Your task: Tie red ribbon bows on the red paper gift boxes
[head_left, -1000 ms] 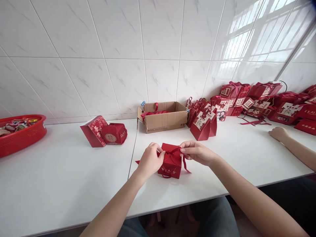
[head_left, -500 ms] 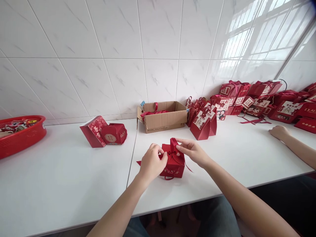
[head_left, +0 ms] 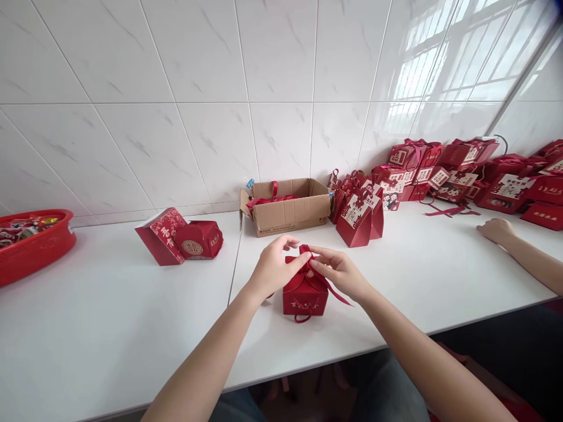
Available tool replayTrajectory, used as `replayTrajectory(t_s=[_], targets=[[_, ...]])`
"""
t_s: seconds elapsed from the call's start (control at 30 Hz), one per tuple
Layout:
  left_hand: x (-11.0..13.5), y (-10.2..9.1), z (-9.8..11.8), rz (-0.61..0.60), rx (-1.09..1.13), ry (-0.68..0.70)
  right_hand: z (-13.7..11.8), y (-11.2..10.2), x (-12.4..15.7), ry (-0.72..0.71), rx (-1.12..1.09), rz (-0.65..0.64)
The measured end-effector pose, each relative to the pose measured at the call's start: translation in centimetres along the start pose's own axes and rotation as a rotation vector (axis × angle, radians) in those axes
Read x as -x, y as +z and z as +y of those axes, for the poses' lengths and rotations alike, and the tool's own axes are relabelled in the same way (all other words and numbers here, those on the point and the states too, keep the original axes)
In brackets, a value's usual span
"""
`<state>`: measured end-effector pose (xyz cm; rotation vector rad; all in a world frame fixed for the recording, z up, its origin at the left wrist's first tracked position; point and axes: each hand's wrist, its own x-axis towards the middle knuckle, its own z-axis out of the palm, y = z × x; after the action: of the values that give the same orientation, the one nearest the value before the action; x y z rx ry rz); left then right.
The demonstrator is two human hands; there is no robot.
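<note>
A small red gift box (head_left: 305, 298) stands upright on the white table in front of me. A red ribbon (head_left: 338, 294) runs over its top, with one tail hanging off to the right and a loop standing up in the middle. My left hand (head_left: 278, 266) comes in from the left, its thumb against the ribbon at the top of the box and its fingers curved above. My right hand (head_left: 338, 272) pinches the ribbon loop from the right between thumb and fingers. The exact crossing of the ribbon is partly hidden by my fingertips.
Behind the box stands an open cardboard carton (head_left: 292, 217) with red ribbons inside. Folded red boxes (head_left: 197, 240) lie to the left, beyond them a red plastic basin (head_left: 35, 252). Red gift bags (head_left: 357, 217) and stacked gift boxes (head_left: 417, 170) fill the right, near another person's hand (head_left: 497, 230).
My left hand has moved right and up, its thumb now at the ribbon loop. The ribbon's right tail stretches further out. My view has shifted slightly.
</note>
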<state>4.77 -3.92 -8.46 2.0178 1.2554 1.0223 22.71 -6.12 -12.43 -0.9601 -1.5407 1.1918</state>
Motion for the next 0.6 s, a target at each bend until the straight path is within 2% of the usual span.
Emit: replayTrajectory(t_s=[0.2,0.3,0.4,0.5,0.6], targets=[[-1.1,-0.1,1.4,-0.084,0.052,0.033,-0.1,0.4,-0.2,-0.026,0.152,0.126],[-1.0,-0.3,1.7,-0.129,0.047,0.068,0.2,0.3,-0.6,-0.079,0.242,0.126],[-0.8,-0.6,1.1,-0.083,0.034,0.08,0.7,0.3,-0.9,-0.158,0.239,0.166],[0.0,-1.1,-0.9,-0.027,0.025,-0.074,1.1,0.3,-0.7,-0.194,0.195,0.186],[1.1,-1.7,-3.0,-0.14,-0.016,-0.282,1.5,-0.1,-0.3,-0.163,0.12,0.086]])
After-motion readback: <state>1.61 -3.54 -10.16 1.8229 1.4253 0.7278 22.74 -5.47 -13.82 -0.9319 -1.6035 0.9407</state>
